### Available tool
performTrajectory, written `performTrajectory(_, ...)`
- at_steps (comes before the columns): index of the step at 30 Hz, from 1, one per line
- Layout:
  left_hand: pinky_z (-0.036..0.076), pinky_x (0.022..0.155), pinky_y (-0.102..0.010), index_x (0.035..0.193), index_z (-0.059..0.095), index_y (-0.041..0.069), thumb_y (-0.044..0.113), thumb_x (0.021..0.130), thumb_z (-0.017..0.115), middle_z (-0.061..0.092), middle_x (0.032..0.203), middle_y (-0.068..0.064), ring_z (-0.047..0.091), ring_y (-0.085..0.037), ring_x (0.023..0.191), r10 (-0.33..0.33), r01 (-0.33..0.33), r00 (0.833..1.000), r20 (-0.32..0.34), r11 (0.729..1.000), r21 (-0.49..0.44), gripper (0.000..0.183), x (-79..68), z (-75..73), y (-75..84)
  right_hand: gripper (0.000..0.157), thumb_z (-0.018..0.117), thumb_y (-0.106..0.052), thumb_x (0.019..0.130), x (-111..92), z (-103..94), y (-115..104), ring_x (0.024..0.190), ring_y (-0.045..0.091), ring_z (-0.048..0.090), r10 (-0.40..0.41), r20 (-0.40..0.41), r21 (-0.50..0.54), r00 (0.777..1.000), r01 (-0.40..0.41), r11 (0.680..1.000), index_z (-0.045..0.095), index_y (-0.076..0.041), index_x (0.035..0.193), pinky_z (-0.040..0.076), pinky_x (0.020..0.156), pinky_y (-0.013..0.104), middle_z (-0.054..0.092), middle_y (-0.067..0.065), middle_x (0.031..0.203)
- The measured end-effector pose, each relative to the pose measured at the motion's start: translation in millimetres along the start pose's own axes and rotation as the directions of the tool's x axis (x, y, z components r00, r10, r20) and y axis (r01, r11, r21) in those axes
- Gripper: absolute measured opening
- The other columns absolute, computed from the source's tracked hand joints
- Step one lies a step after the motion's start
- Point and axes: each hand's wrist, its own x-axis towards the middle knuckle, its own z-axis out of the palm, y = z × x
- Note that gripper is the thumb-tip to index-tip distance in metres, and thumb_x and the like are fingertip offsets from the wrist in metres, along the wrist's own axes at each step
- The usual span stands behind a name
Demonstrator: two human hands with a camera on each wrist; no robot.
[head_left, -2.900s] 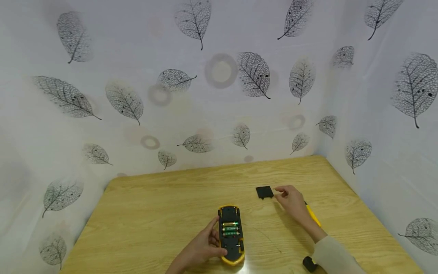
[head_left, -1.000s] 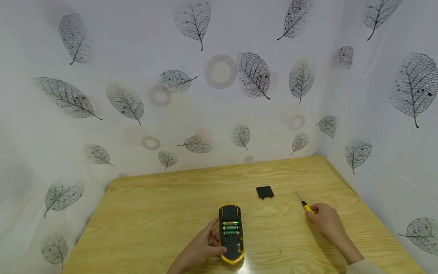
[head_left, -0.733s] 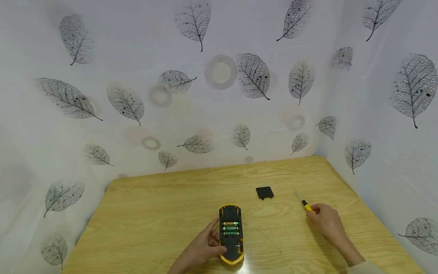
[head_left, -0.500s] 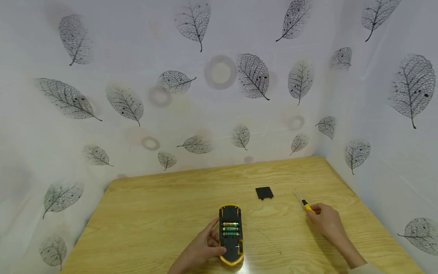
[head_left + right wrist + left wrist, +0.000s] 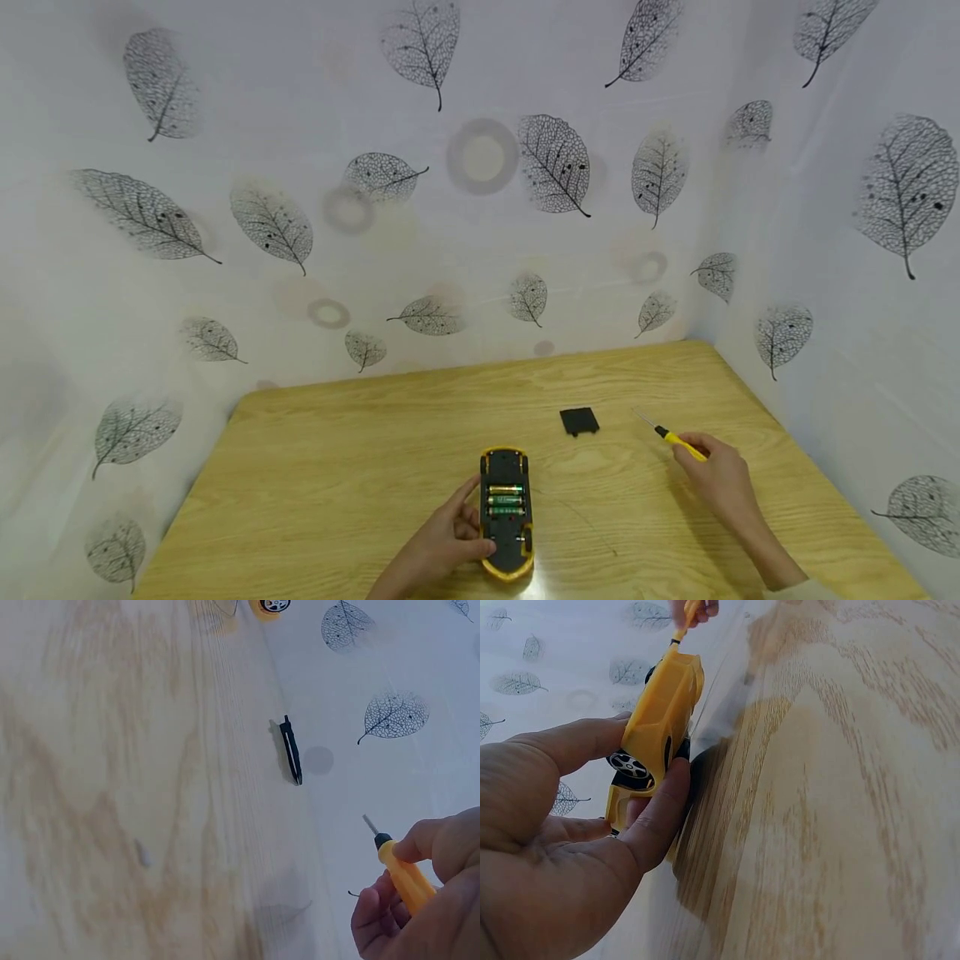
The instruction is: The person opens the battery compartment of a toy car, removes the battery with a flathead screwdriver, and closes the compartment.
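Observation:
A yellow toy car [image 5: 507,462] lies wheels-up on the table, its black underside facing up. Three batteries [image 5: 506,501], mostly green, sit side by side in its uncovered compartment. My left hand [image 5: 442,537] grips the car from the left; the left wrist view shows thumb and fingers on the car's yellow body [image 5: 664,697] by a wheel. Off to the right, my right hand [image 5: 720,479] holds a screwdriver [image 5: 688,446] by its yellow handle. Its thin metal shaft points away to the upper left, with the handle's end hidden in the palm.
A flat black battery cover [image 5: 580,421] with small tabs lies between the car and the screwdriver, farther back. The wooden table [image 5: 360,467] is bordered at the back and sides by white leaf-printed sheeting [image 5: 480,233].
My right hand has left the battery cover and picked up the screwdriver. Over the last half second its tip swings slightly left and away. My left hand stays on the toy car.

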Motion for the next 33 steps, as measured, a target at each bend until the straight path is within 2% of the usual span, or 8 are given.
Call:
performTrajectory(2, 0.049, 0.065, -0.023, 0.163, 0.017, -0.001, 0.0, 0.088, 0.079, 0.053, 0.102, -0.01, 0.058, -0.021, 0.085, -0.004, 0.004, 1.0, -0.001, 1.0, -0.002, 0.097, 0.4, 0.2, 0.1, 0.042, 0.062, -0.022, 0.103, -0.9, 0.5, -0.7, 0.101, 0.04, 0.068, -0.003, -0.002, 0.05, 1.0, 0.003, 0.999, 0.064, 0.012, 0.128, 0.055, 0.069, 0.027, 0.062, 0.035, 0.128)
performTrajectory(5, 0.048, 0.064, -0.023, 0.164, 0.017, 0.0, 0.0, 0.088, 0.079, 0.053, 0.102, -0.01, 0.058, -0.021, 0.085, -0.013, 0.013, 1.0, -0.002, 1.0, -0.004, 0.097, 0.5, 0.3, 0.2, 0.041, 0.064, -0.021, 0.104, -1.6, 2.5, -2.9, 0.085, 0.026, 0.071, -0.008, 0.0, 0.178, 1.0, 0.008, 0.984, 0.063, 0.012, 0.129, 0.058, 0.065, 0.026, 0.068, 0.032, 0.115)
performTrajectory(9, 0.048, 0.063, -0.023, 0.164, 0.017, 0.0, 0.0, 0.088, 0.079, 0.053, 0.102, -0.01, 0.058, -0.021, 0.084, -0.015, 0.015, 1.0, -0.002, 1.0, -0.009, 0.098, 0.7, 0.0, -0.1, 0.039, 0.065, -0.019, 0.104, -2.2, 5.9, -9.1, 0.071, 0.019, 0.066, -0.044, 0.024, 0.349, 0.999, 0.033, 0.937, 0.063, 0.01, 0.129, 0.058, 0.064, 0.028, 0.072, 0.018, 0.095)
performTrajectory(13, 0.047, 0.062, -0.022, 0.164, 0.017, 0.0, 0.0, 0.088, 0.079, 0.053, 0.102, -0.009, 0.058, -0.02, 0.084, -0.006, 0.006, 1.0, -0.003, 1.0, -0.007, 0.098, 1.0, -0.3, -1.0, 0.039, 0.066, -0.022, 0.103, -4.4, 11.3, -13.5, 0.068, 0.016, 0.063, -0.072, 0.036, 0.442, 0.997, 0.049, 0.896, 0.064, 0.009, 0.127, 0.056, 0.06, 0.027, 0.071, 0.016, 0.091)
performTrajectory(17, 0.048, 0.063, -0.022, 0.163, 0.017, -0.001, -0.001, 0.088, 0.079, 0.053, 0.101, -0.009, 0.058, -0.02, 0.084, 0.004, -0.004, 1.0, -0.003, 1.0, -0.002, 0.097, 1.2, -0.4, -1.8, 0.04, 0.069, -0.023, 0.101, -6.9, 16.6, -17.3, 0.066, 0.014, 0.061, -0.064, 0.031, 0.475, 0.997, 0.042, 0.879, 0.066, 0.009, 0.125, 0.056, 0.058, 0.028, 0.07, 0.02, 0.088)
performTrajectory(21, 0.048, 0.064, -0.022, 0.163, 0.017, -0.001, -0.001, 0.088, 0.078, 0.052, 0.102, -0.009, 0.057, -0.02, 0.085, -0.002, 0.002, 1.0, 0.002, 1.0, -0.007, 0.097, 0.8, -0.1, -1.7, 0.043, 0.072, -0.025, 0.099, -11.1, 21.8, -25.0, 0.066, 0.015, 0.059, -0.044, 0.055, 0.477, 0.998, 0.013, 0.879, 0.067, 0.009, 0.126, 0.055, 0.058, 0.03, 0.066, 0.021, 0.083)
performTrajectory(25, 0.049, 0.066, -0.022, 0.163, 0.018, -0.001, 0.0, 0.088, 0.079, 0.053, 0.102, -0.009, 0.058, -0.019, 0.085, 0.006, -0.006, 1.0, 0.003, 1.0, 0.005, 0.097, 0.6, -0.1, -1.1, 0.042, 0.074, -0.023, 0.097, -16.8, 30.3, -34.0, 0.066, 0.015, 0.057, -0.033, 0.153, 0.502, 0.988, -0.049, 0.863, 0.067, 0.007, 0.126, 0.054, 0.058, 0.03, 0.064, 0.023, 0.085)
performTrajectory(33, 0.051, 0.069, -0.022, 0.163, 0.018, -0.001, 0.002, 0.087, 0.08, 0.055, 0.102, -0.009, 0.06, -0.017, 0.084, 0.017, -0.017, 1.0, 0.002, 0.999, 0.028, 0.098, 1.4, 0.0, 0.6, 0.036, 0.076, -0.018, 0.095, -29.0, 43.6, -50.4, 0.063, 0.014, 0.055, -0.092, 0.332, 0.514, 0.939, -0.098, 0.852, 0.068, 0.008, 0.119, 0.049, 0.053, 0.026, 0.068, 0.023, 0.088)
